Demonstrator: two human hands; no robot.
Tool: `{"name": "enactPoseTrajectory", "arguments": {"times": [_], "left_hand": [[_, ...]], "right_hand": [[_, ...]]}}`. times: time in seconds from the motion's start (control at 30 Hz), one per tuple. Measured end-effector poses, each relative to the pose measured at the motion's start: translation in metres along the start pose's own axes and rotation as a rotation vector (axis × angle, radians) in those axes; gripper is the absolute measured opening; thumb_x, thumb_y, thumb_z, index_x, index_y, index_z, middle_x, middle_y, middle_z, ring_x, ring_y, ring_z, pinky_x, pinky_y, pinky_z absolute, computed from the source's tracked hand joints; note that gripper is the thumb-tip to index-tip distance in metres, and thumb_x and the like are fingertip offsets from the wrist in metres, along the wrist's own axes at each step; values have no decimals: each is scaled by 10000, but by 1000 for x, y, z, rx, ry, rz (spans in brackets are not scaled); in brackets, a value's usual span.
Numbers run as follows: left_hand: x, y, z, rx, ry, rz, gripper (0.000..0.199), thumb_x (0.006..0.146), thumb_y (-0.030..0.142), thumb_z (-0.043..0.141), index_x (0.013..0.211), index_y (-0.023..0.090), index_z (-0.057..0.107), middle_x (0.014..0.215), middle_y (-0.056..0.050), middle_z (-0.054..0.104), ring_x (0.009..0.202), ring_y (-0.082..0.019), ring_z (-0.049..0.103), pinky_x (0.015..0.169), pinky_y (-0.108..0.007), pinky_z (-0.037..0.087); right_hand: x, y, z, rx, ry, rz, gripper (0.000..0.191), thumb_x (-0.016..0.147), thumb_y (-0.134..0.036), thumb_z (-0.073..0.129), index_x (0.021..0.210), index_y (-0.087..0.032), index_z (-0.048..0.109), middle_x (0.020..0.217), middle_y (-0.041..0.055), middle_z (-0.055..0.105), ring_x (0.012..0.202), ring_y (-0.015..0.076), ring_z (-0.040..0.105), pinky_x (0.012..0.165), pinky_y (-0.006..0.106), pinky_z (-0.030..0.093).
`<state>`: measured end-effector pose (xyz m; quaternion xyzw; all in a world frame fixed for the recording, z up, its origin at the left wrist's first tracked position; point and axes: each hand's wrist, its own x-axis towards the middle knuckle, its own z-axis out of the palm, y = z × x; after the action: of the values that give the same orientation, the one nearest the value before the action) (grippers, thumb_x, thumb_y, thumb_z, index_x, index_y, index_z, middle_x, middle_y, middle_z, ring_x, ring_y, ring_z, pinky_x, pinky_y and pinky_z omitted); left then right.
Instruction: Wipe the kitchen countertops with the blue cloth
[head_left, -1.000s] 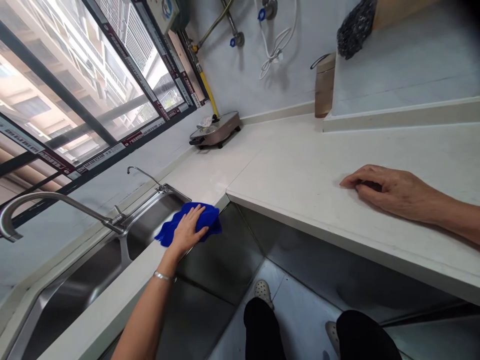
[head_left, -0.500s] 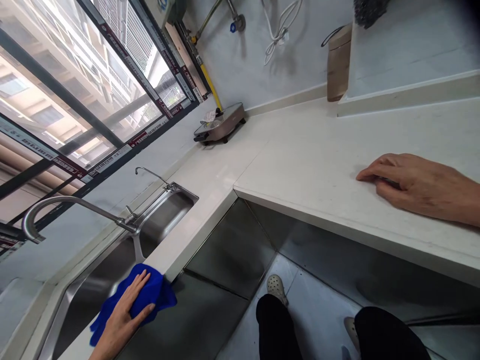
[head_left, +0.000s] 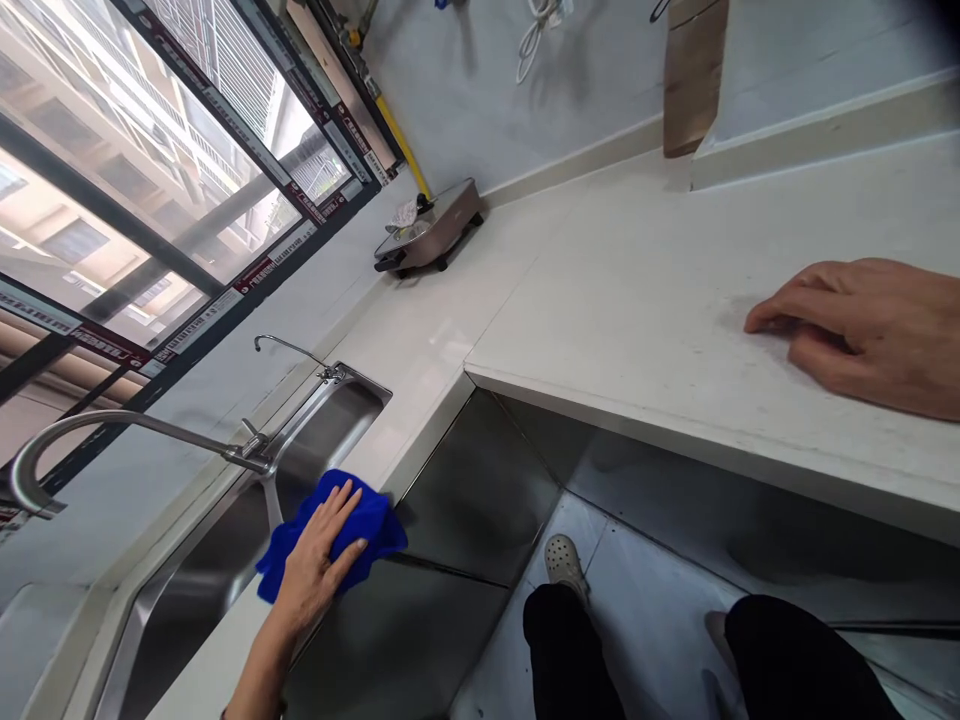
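Observation:
A blue cloth (head_left: 379, 527) lies over the counter's front strip beside the sink, one edge hanging past the front. My left hand (head_left: 319, 560) presses flat on top of it, fingers stretched and thumb apart. At the right, my right hand (head_left: 862, 330) rests on the white countertop (head_left: 600, 290) with loosely curved fingers, a gap between thumb and fingers, and nothing in it.
The steel double sink (head_left: 202, 580) has a tall curved faucet (head_left: 142, 418) and a smaller one behind it. An electric pan (head_left: 435, 228) stands in the back corner. A brown paper bag (head_left: 694, 80) is against the wall. Dark cabinets (head_left: 480, 480) lie below.
My left hand and the blue cloth have moved along the sink's front edge, up and to the right. The view has shifted a little; my right hand stays on the countertop.

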<state>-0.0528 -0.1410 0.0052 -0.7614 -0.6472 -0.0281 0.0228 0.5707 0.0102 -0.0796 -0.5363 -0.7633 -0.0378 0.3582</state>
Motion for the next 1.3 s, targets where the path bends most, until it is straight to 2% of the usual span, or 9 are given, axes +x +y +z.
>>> {"name": "enactPoseTrajectory", "arguments": {"times": [0.1, 0.33, 0.4, 0.53, 0.77, 0.9, 1.07, 1.17, 1.3], "left_hand": [[42, 15, -1, -77, -23, 66, 585, 991, 552, 425, 1524, 311, 410, 1633, 2, 338, 1534, -241, 244, 1283, -508, 206], [122, 50, 7, -285, -25, 137, 596, 944, 581, 507, 1468, 296, 503, 1599, -9, 413, 1530, -252, 274, 1296, -490, 166], [141, 53, 12, -375, 42, 42, 608, 900, 613, 549, 1406, 278, 575, 1521, -26, 527, 1460, -270, 413, 1263, -454, 282], [177, 52, 15, -418, 267, -252, 660, 945, 620, 360, 1361, 159, 583, 1244, -103, 708, 1160, -282, 658, 1047, -421, 525], [245, 69, 7, -219, 329, -538, 593, 959, 472, 330, 1379, 128, 569, 1276, -232, 665, 1254, -423, 585, 1058, -616, 433], [298, 111, 14, -163, 247, -528, 629, 968, 513, 301, 1431, 146, 518, 1308, -230, 655, 1261, -412, 592, 1060, -637, 435], [346, 192, 26, -140, 104, -223, 597, 1001, 468, 258, 1460, 175, 502, 1545, -151, 475, 1460, -330, 405, 1203, -550, 341], [353, 242, 30, -126, 26, -31, 596, 1016, 426, 258, 1498, 132, 449, 1619, -128, 345, 1523, -286, 281, 1262, -487, 249], [336, 302, 32, -104, -28, 175, 600, 1035, 435, 241, 1526, 132, 404, 1642, -92, 295, 1537, -227, 237, 1280, -408, 205]], "right_hand": [[0, -6, -6, -130, -18, -133, 316, 854, -345, 371, 1010, -235, 624, 979, 67, 618, 892, 223, 566, 724, 391, 458], [2, -13, -12, -136, -9, -151, 292, 896, -310, 349, 1003, -216, 604, 962, 70, 606, 870, 213, 561, 691, 372, 445], [2, -15, -12, -130, -7, -144, 288, 903, -294, 348, 996, -216, 608, 964, 73, 610, 874, 211, 559, 687, 364, 444], [4, -21, -14, -141, 27, -158, 261, 903, -259, 359, 972, -208, 605, 930, 72, 601, 871, 209, 547, 682, 342, 453], [7, -29, -19, -188, 28, -172, 221, 863, -160, 394, 954, -193, 592, 928, 75, 594, 830, 208, 526, 697, 338, 462], [9, -31, -19, -164, 37, -155, 202, 845, -154, 413, 927, -204, 590, 918, 77, 587, 837, 215, 528, 726, 343, 465], [11, -30, -21, -128, -40, -81, 211, 830, -155, 430, 936, -208, 604, 941, 70, 600, 861, 213, 537, 718, 324, 444], [11, -30, -22, -109, -63, -68, 230, 828, -161, 437, 959, -198, 623, 964, 79, 615, 860, 214, 543, 701, 326, 440], [13, -32, -23, -43, -10, -46, 256, 818, -160, 449, 976, -200, 647, 978, 81, 643, 876, 228, 583, 696, 344, 469]]}}
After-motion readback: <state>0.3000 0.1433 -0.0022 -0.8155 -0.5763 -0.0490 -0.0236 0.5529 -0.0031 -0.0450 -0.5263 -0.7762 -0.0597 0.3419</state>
